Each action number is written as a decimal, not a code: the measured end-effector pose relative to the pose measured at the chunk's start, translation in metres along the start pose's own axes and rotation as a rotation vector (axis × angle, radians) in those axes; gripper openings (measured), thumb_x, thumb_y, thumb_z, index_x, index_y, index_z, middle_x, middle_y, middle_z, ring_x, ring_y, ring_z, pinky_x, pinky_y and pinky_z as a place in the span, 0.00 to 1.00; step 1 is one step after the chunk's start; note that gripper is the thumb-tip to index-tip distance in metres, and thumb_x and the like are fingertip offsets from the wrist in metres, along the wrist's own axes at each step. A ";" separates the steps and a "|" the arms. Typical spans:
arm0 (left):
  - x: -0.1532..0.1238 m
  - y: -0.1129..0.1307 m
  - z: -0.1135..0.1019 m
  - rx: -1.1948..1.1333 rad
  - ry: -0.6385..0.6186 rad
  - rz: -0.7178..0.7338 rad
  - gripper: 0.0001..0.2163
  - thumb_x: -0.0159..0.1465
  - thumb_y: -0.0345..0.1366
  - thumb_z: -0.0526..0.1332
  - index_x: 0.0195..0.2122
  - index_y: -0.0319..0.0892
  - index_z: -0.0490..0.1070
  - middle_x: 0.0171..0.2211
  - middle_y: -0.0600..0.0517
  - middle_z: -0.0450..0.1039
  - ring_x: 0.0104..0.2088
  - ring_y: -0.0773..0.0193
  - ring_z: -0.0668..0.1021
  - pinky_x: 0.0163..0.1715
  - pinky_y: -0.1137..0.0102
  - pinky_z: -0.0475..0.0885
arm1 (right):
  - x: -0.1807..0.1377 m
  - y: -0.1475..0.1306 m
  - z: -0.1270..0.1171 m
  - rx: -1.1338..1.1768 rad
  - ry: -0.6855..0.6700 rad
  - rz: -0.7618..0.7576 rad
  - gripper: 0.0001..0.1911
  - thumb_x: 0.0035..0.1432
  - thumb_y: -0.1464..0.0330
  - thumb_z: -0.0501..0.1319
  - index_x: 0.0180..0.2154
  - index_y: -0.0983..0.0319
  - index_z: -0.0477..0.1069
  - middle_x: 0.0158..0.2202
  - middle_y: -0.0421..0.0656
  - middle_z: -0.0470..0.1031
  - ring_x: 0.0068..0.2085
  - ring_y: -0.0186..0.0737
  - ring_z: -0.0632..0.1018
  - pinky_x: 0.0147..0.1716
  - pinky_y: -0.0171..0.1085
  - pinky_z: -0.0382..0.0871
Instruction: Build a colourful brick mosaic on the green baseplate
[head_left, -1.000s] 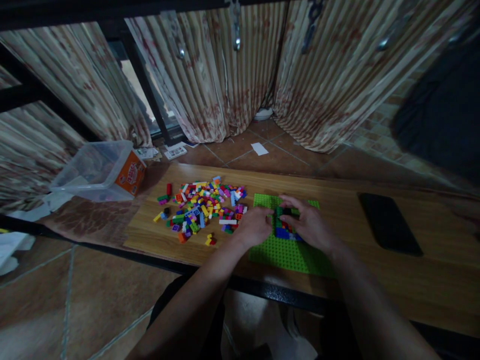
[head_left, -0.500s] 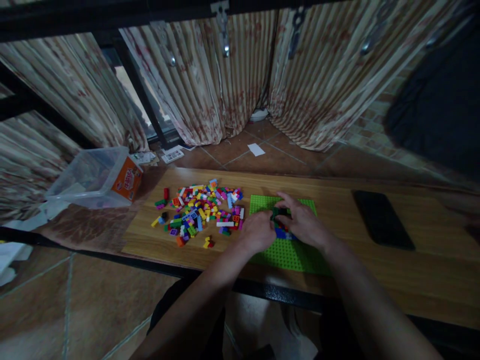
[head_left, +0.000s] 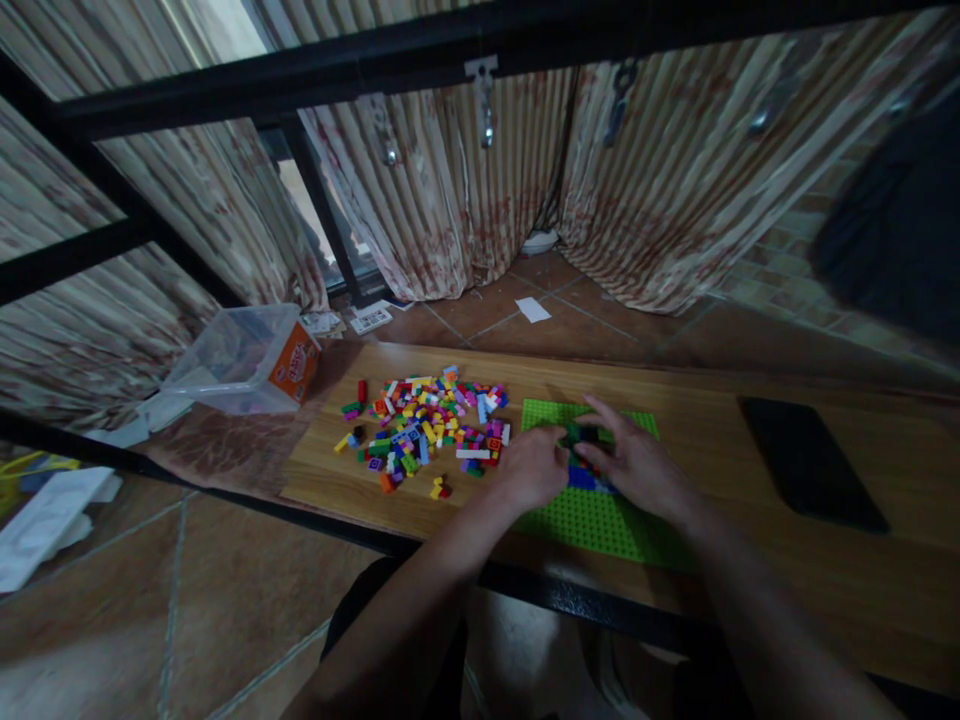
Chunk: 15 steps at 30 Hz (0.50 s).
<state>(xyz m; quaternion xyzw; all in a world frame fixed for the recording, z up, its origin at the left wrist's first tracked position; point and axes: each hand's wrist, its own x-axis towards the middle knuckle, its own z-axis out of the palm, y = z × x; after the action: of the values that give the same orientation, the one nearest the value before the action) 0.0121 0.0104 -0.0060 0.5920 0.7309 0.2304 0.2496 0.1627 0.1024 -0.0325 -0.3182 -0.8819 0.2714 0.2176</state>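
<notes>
A bright green studded baseplate (head_left: 600,520) lies on the wooden table. On it stands a small stack of bricks (head_left: 581,455), dark green on top with blue and red below. My left hand (head_left: 529,468) is closed against the stack's left side. My right hand (head_left: 637,462) pinches the stack from the right, fingers curled over its top. A loose heap of many-coloured bricks (head_left: 427,425) is spread on the table just left of the plate.
A dark phone (head_left: 810,462) lies flat on the table to the right. A clear plastic tub with an orange label (head_left: 247,358) sits at the table's far left end. Striped curtains hang behind; a black metal frame crosses overhead.
Both hands stay on the brick stack and have drawn slightly closer together. The camera has tipped up and shifted, so the whole scene sits further right in the frame.
</notes>
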 end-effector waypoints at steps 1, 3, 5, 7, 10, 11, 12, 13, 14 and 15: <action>0.001 -0.005 -0.005 -0.024 0.016 0.015 0.15 0.62 0.32 0.54 0.47 0.40 0.74 0.42 0.46 0.78 0.42 0.58 0.78 0.45 0.66 0.72 | 0.000 0.000 -0.002 0.008 0.020 0.006 0.33 0.59 0.63 0.58 0.64 0.57 0.53 0.50 0.48 0.75 0.52 0.51 0.74 0.51 0.55 0.67; 0.002 -0.019 -0.020 -0.074 0.037 0.034 0.12 0.61 0.31 0.55 0.41 0.42 0.77 0.37 0.50 0.79 0.38 0.62 0.79 0.41 0.69 0.73 | 0.001 -0.001 -0.006 0.018 0.075 0.024 0.31 0.60 0.62 0.57 0.63 0.57 0.55 0.50 0.48 0.75 0.52 0.51 0.74 0.50 0.53 0.68; 0.003 -0.038 -0.041 -0.134 0.044 0.046 0.12 0.61 0.30 0.55 0.37 0.42 0.78 0.33 0.52 0.79 0.34 0.65 0.78 0.37 0.72 0.73 | 0.002 -0.003 -0.010 0.021 0.128 0.039 0.27 0.60 0.62 0.56 0.61 0.57 0.59 0.49 0.47 0.76 0.50 0.50 0.75 0.49 0.52 0.70; 0.001 -0.056 -0.064 -0.171 0.043 0.029 0.11 0.58 0.27 0.57 0.35 0.40 0.78 0.29 0.52 0.79 0.29 0.67 0.77 0.33 0.74 0.72 | 0.003 -0.004 -0.013 0.020 0.159 0.043 0.24 0.61 0.62 0.56 0.58 0.56 0.63 0.47 0.46 0.77 0.49 0.49 0.76 0.48 0.51 0.70; -0.005 -0.074 -0.088 -0.187 -0.010 0.030 0.07 0.54 0.27 0.60 0.31 0.39 0.78 0.28 0.52 0.78 0.29 0.67 0.76 0.32 0.75 0.70 | 0.003 -0.004 -0.015 0.019 0.170 0.029 0.20 0.60 0.62 0.56 0.54 0.56 0.68 0.45 0.45 0.78 0.47 0.48 0.77 0.49 0.51 0.70; -0.007 -0.077 -0.093 -0.177 -0.042 0.029 0.07 0.54 0.28 0.60 0.30 0.39 0.78 0.28 0.52 0.78 0.29 0.67 0.76 0.32 0.75 0.70 | 0.002 -0.005 -0.014 0.015 0.172 0.022 0.19 0.60 0.63 0.56 0.53 0.56 0.69 0.44 0.45 0.79 0.48 0.48 0.77 0.50 0.51 0.70; -0.010 -0.078 -0.095 -0.156 -0.067 0.031 0.07 0.53 0.28 0.61 0.30 0.40 0.78 0.28 0.53 0.78 0.29 0.67 0.76 0.33 0.74 0.70 | 0.002 -0.005 -0.014 0.011 0.172 0.015 0.18 0.60 0.63 0.56 0.52 0.56 0.70 0.44 0.45 0.79 0.48 0.48 0.77 0.50 0.51 0.70; -0.011 -0.079 -0.095 -0.124 -0.086 0.035 0.07 0.52 0.28 0.61 0.29 0.40 0.78 0.28 0.53 0.78 0.30 0.66 0.76 0.34 0.74 0.70 | 0.002 -0.006 -0.013 0.006 0.173 0.009 0.17 0.60 0.63 0.56 0.51 0.56 0.71 0.44 0.46 0.79 0.48 0.49 0.77 0.50 0.51 0.70; -0.013 -0.079 -0.094 -0.090 -0.096 0.045 0.07 0.52 0.28 0.61 0.29 0.41 0.78 0.28 0.53 0.78 0.30 0.66 0.76 0.34 0.74 0.70 | 0.002 -0.007 -0.012 0.001 0.175 0.004 0.16 0.60 0.64 0.56 0.50 0.56 0.72 0.44 0.46 0.79 0.48 0.49 0.77 0.50 0.52 0.70; -0.014 -0.078 -0.092 -0.055 -0.104 0.063 0.07 0.51 0.27 0.61 0.29 0.41 0.78 0.29 0.53 0.78 0.31 0.66 0.77 0.34 0.74 0.70 | 0.002 -0.008 -0.011 -0.002 0.176 -0.001 0.16 0.60 0.64 0.56 0.49 0.56 0.72 0.44 0.46 0.79 0.48 0.49 0.77 0.50 0.52 0.70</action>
<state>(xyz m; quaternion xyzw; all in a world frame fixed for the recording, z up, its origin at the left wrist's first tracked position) -0.1029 -0.0221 0.0168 0.6186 0.6914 0.2272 0.2962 0.1641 0.1027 -0.0187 -0.3404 -0.8599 0.2413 0.2942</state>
